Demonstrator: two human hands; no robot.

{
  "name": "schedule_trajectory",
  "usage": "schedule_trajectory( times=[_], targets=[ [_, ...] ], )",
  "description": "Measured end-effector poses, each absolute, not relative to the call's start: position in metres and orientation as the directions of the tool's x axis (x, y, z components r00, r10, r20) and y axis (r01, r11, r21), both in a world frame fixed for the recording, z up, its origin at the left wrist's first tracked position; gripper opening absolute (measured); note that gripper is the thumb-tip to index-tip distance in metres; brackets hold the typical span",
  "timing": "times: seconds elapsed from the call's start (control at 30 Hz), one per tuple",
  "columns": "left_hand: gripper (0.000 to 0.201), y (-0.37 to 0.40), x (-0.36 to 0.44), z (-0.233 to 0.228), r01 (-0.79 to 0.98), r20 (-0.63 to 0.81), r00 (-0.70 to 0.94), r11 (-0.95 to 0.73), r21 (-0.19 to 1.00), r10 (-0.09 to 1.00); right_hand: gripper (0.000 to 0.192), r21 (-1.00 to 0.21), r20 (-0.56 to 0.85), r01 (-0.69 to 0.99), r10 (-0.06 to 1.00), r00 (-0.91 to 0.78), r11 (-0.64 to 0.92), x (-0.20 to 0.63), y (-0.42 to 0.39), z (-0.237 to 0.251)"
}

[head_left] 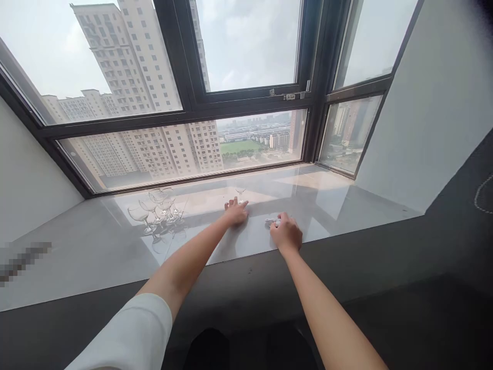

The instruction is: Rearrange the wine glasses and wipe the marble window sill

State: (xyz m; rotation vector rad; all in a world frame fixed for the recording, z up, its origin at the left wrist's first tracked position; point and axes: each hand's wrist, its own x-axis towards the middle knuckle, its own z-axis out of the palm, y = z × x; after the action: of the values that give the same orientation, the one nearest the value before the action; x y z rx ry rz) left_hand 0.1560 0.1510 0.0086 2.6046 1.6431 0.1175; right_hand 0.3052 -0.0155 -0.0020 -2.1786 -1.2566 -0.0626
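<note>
The left hand (235, 212) lay flat and released on the pale stone windowsill (331, 200), its fingertips at the foot of a small stemmed glass (241, 193) that stood upright just beyond them, while the right hand (287, 234), just to its right and nearer the sill's front edge, was curled over a small whitish object (270, 221) that peeked out at its left side; what that object was could not be told. Well off to the left of both hands stood a cluster of wine glasses (156, 208), and beyond everything rose the dark-framed window (246, 100).
</note>
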Motion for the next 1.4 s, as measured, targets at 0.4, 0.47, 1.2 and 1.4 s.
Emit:
schedule_trajectory(
  times=[0.4,0.47,1.2,1.4],
  targets=[
    [0.053,0.145,0.133,0.014,0.892,0.016,0.428,-0.425,0.152,0.904,0.026,-0.466,0.347,0.806,0.763,0.546,-0.365,0.305,-0.018,-0.003],
    [0.055,0.133,0.106,0.014,0.894,0.013,0.432,-0.43,0.125,0.902,0.026,-0.468,0.347,0.807,0.765,0.543,-0.36,0.306,-0.018,-0.005],
    [0.063,0.069,-0.123,0.014,0.989,0.033,0.135,-0.132,-0.073,0.99,0.03,-0.477,0.355,0.803,0.757,0.548,-0.357,0.307,-0.016,-0.01],
    [0.061,0.064,-0.145,0.009,0.989,-0.003,0.134,-0.134,-0.059,0.991,0.031,-0.477,0.353,0.805,0.762,0.542,-0.352,0.308,-0.017,-0.01]
  ],
)
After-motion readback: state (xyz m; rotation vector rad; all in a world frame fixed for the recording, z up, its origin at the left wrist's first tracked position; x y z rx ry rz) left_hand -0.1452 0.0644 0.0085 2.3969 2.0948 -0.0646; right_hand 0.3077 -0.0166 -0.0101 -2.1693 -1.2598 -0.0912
